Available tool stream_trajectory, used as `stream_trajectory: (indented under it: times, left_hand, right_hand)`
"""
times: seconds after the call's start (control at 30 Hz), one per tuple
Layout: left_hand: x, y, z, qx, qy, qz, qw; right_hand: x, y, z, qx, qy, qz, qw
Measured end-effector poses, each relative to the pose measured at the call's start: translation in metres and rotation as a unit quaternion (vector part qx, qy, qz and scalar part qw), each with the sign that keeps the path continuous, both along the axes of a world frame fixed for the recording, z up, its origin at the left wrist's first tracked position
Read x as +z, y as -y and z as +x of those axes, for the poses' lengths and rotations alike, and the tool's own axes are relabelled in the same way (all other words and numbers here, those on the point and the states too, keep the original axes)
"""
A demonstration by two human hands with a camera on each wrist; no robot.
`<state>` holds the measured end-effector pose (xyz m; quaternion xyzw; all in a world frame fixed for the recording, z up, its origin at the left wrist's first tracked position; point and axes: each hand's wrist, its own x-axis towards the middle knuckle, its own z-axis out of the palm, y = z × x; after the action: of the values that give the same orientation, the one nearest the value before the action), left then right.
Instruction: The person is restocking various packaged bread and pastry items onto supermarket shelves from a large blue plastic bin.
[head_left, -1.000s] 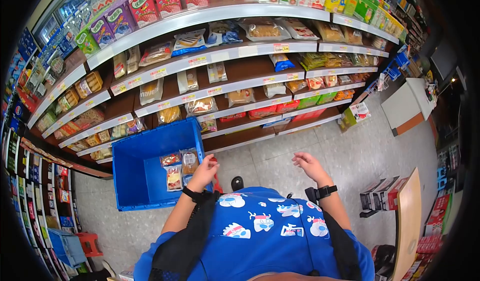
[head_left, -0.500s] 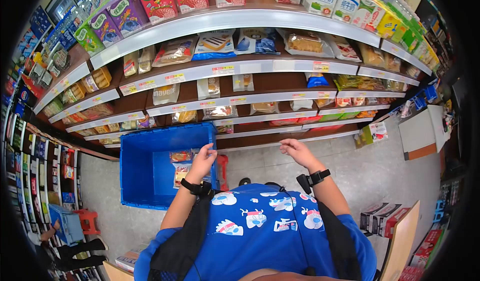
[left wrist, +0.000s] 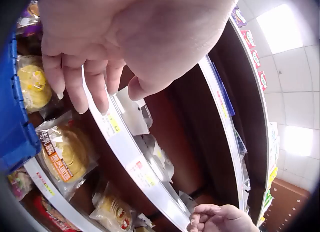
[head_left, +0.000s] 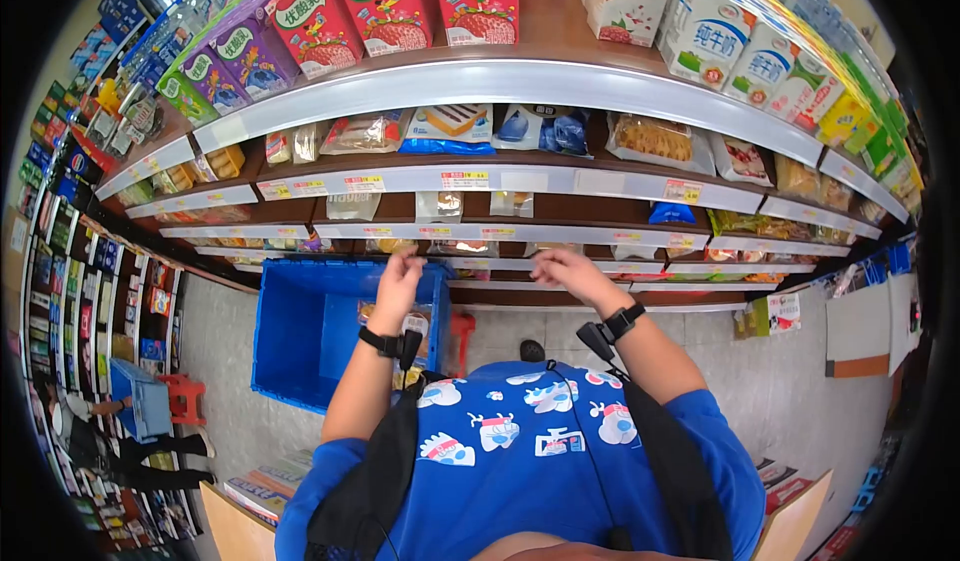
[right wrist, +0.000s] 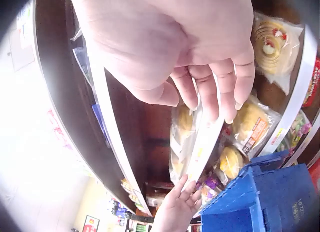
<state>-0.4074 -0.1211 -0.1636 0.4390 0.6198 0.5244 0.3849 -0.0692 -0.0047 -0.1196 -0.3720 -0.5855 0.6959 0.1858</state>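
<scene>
In the head view my left hand (head_left: 396, 291) hangs over the right side of a blue crate (head_left: 300, 336), fingers loosely bent and holding nothing. My right hand (head_left: 575, 276) hovers before the lower shelves, also empty with relaxed fingers. Packaged bread (head_left: 450, 126) lies on the upper shelf. The left wrist view shows the left hand (left wrist: 135, 37) in front of a shelf edge, near a bagged yellow bread (left wrist: 65, 154). In the right wrist view the right hand (right wrist: 175, 47) is in front of a shelf rail, beside bagged bread (right wrist: 250, 124).
Drink cartons (head_left: 390, 6) line the top shelf. A red stool (head_left: 184, 398) and a light blue basket (head_left: 145, 401) stand at the left, where another person is partly visible. A carton box (head_left: 784, 311) sits on the floor at the right, near a white counter (head_left: 860, 321).
The view has moved closer to the shelves. Both hands have moved forward towards them, still empty. The other person has come into view at the left.
</scene>
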Motion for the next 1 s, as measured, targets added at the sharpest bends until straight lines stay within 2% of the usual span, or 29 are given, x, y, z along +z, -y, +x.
stream_trajectory:
  times: [0.03, 0.17, 0.27, 0.33, 0.5, 0.63, 0.77, 0.83, 1.0]
  left_hand:
    - [0.004, -0.011, -0.001, 0.017, 0.016, 0.018, 1.0]
    - [0.014, -0.046, -0.01, 0.053, -0.033, 0.0, 0.998]
    - [0.021, -0.063, -0.009, 0.053, -0.011, -0.002, 0.999]
    - [0.024, -0.071, -0.002, 0.059, 0.053, 0.008, 0.997]
    - [0.018, -0.083, 0.002, 0.061, 0.09, -0.008, 0.994]
    - [0.017, -0.085, -0.001, 0.075, 0.125, -0.06, 0.988]
    - [0.019, -0.088, 0.0, 0.099, 0.109, -0.054, 0.988]
    - [0.024, -0.086, 0.001, 0.07, 0.108, -0.082, 0.988]
    - [0.028, -0.084, 0.007, 0.057, 0.108, -0.077, 0.989]
  right_hand:
    - [0.009, -0.009, -0.011, 0.007, 0.001, -0.001, 1.0]
    - [0.032, -0.036, -0.051, 0.046, -0.011, -0.024, 0.999]
    - [0.037, -0.045, -0.073, 0.052, -0.037, -0.069, 0.996]
    - [0.031, -0.048, -0.085, 0.061, -0.026, -0.069, 0.995]
    - [0.027, -0.054, -0.102, 0.082, -0.018, -0.072, 0.994]
    - [0.02, -0.064, -0.116, 0.051, -0.041, -0.081, 0.995]
    - [0.01, -0.07, -0.122, 0.035, -0.063, -0.103, 0.992]
    - [0.007, -0.07, -0.124, 0.038, -0.069, -0.107, 0.991]
    - [0.01, -0.068, -0.127, 0.024, -0.085, -0.121, 0.989]
